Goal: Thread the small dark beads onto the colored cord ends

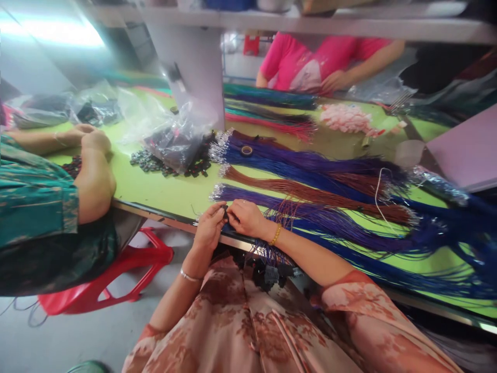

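Observation:
My left hand (pixel 208 228) is at the table's front edge, its fingers closed on a small black connector (pixel 225 211). Right beside it, my right hand (pixel 248 217) is pinched against the same spot. Whatever its fingertips hold is hidden, though dark blue shows just below them. Behind my hands, a bundle of purple wires (pixel 264 201) with silvery ends stretches to the right. Brown wires (pixel 287 186) and blue wires (pixel 272 165) lie beyond it. Black connectors with wires (pixel 272 274) rest on my lap, below my right wrist.
Loose black connectors (pixel 151 163) lie near a clear plastic bag (pixel 174 140). A roll of tape (pixel 246 151) rests on the wires. A co-worker's hands (pixel 91 137) are at the left, above a red stool (pixel 128 264). Another person in pink (pixel 303 62) sits opposite, near pale pink pieces (pixel 345 118).

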{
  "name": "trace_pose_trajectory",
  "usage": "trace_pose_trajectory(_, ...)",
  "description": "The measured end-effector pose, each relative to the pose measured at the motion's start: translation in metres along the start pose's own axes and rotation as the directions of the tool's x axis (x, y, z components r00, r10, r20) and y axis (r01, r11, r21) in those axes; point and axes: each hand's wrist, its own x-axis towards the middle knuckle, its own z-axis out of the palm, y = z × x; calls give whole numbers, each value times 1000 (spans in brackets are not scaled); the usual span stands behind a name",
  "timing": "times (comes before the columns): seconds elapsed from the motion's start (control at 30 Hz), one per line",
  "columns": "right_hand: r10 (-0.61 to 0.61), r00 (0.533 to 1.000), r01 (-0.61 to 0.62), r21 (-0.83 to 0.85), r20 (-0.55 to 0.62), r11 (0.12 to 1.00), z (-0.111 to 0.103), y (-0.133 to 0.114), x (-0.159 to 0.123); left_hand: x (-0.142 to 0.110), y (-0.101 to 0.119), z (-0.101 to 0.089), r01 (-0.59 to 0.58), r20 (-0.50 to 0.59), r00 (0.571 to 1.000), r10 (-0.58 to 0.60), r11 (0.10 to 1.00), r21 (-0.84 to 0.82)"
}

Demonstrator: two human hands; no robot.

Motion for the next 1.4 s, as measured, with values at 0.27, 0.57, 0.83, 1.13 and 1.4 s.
trace_pose_trajectory(0.27, 90, 996, -91, 58, 22, 994, 2, -2, -4, -4, -6, 4, -62, -44, 997, 62, 998, -7)
trace_pose_trajectory(0.57, 285, 955, -295, 166, 79, 941, -19, 32, 7, -9, -2, 5, -119, -35, 992, 120, 993, 28)
trace_pose_trajectory(0.83, 496, 855, -470, -181, 149, 864, -21, 61, 10, 12, -8, 8, -131, 28, 991, 131, 991, -7)
trace_pose_trajectory(1.13, 465, 870, -407, -292, 164, 866, -17, 59, 13, 12, -9, 4, -80, 57, 995, 82, 996, -29)
trace_pose_trajectory(1.4, 408, 909, -389, -180, 89, 904, -21, 53, 12, 11, -12, 2, -81, 66, 994, 82, 996, -26)
